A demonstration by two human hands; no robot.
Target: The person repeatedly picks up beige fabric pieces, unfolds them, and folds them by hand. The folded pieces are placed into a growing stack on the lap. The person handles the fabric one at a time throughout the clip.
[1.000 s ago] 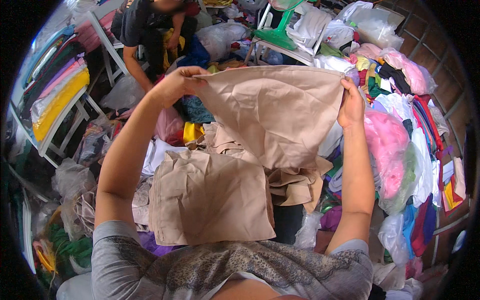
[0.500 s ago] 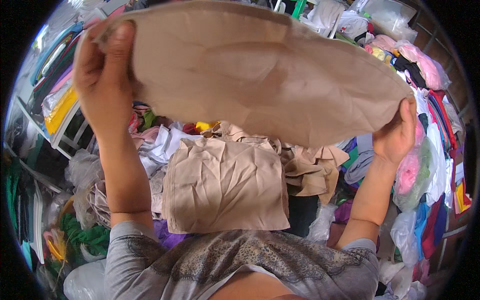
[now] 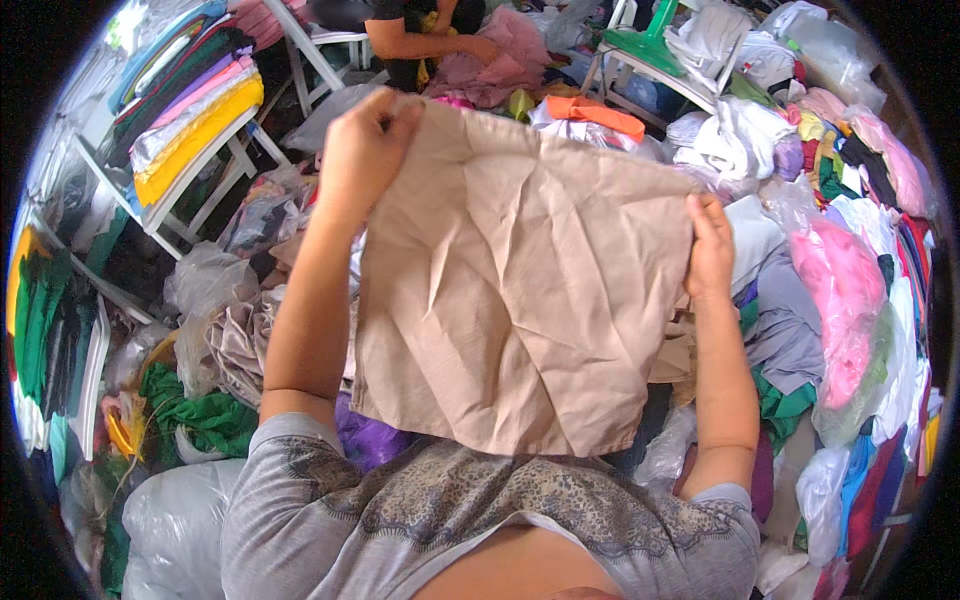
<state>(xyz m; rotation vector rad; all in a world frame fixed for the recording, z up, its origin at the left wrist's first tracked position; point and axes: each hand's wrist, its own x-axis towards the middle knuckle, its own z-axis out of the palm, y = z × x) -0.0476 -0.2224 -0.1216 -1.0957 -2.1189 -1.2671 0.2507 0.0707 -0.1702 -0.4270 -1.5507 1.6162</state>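
Observation:
A beige square of hemmed cloth (image 3: 520, 270), creased with fold lines, hangs spread out in front of my chest. My left hand (image 3: 368, 150) is closed on its upper left corner. At the upper right corner, my right hand (image 3: 711, 245) pinches the edge, slightly lower than the left. The cloth hides most of what lies behind it, including the pile of beige pieces seen earlier. Some crumpled beige cloth (image 3: 675, 350) shows past its right edge.
White racks at the left carry folded coloured fabrics (image 3: 200, 150). A person (image 3: 430, 45) handles pink cloth at the back. A green chair (image 3: 650, 45) stands far right. Bagged pink fabric (image 3: 840, 280) and garment heaps line the right; a plastic bag (image 3: 180, 510) sits lower left.
The cloth has come down from a raised, billowing position and now hangs flat over the beige pile. Both hands have drawn closer together, still gripping its corners.

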